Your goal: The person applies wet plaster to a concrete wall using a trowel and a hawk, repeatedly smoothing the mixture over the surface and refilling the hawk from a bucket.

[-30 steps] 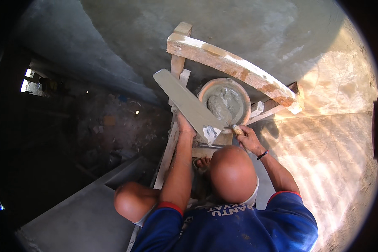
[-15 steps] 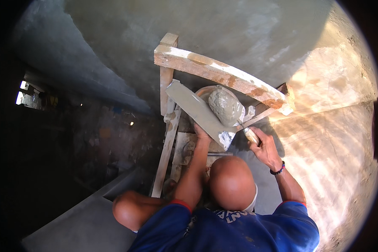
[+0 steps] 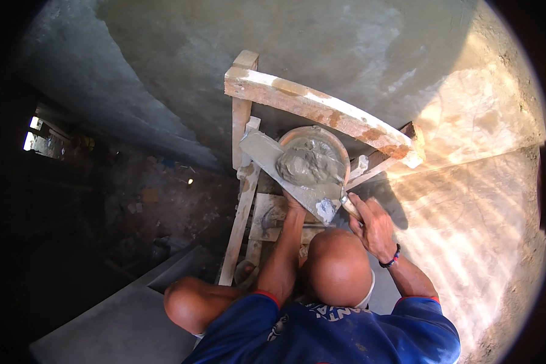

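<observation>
Mortar (image 3: pixel 310 165) lump's slumped vs. a sec ago, now overlapping float (image 3: pixel 264 154), prob. part-loaded; R hand (image 3: pixel 373 227) fingers grip trowel (image 3: pixel 351 209), L hand (image 3: pixel 295 202) fingers hidden, can't tell.

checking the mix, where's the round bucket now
In the head view, the round bucket sits just right of centre, below the curved wooden beam and partly hidden by the board in the left hand.
</observation>
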{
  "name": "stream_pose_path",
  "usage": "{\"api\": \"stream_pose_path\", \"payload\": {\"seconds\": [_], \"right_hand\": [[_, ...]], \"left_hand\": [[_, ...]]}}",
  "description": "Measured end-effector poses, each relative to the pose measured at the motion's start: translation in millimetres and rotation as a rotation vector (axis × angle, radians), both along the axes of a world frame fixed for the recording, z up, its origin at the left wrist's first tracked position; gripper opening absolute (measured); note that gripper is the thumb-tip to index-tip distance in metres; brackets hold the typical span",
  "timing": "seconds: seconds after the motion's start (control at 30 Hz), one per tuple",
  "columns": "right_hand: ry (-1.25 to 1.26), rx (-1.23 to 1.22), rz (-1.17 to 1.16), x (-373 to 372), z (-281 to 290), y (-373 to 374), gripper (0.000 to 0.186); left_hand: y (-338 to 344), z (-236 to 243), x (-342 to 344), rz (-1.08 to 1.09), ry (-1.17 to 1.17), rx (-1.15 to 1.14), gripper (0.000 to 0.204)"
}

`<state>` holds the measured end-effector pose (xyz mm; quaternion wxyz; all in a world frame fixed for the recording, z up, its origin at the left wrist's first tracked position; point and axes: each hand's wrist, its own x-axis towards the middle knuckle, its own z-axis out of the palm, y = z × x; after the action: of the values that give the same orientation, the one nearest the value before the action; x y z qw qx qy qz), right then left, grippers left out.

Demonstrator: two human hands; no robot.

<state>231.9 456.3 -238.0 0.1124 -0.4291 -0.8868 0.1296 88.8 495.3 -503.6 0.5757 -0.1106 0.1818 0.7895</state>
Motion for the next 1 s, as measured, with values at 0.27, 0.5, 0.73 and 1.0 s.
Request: {"api": "stream_pose_path", "payload": {"seconds": [0.27,0.5,0.73,1.0], "right_hand": [[0.343,-0.147,-0.067,9,-9,-5,0.049],[0.403,-0.417,-0.265,54,-26,11,0.047],[0.43,-0.762,-0.46,53,-41,44,0.039],[0.03,-0.553,-0.142,42,-130,90,0.038]], "left_hand": [[-12,13,4,-0.003,-0.041,-0.125,0.059],[-12,31,-28,0.057,0.235,-0.229,0.054],[-16,69,-59,0.145,0.055,-0.114,0.06],[6,213,-59,0.207,-0.011,-0.045,0.069]]}}
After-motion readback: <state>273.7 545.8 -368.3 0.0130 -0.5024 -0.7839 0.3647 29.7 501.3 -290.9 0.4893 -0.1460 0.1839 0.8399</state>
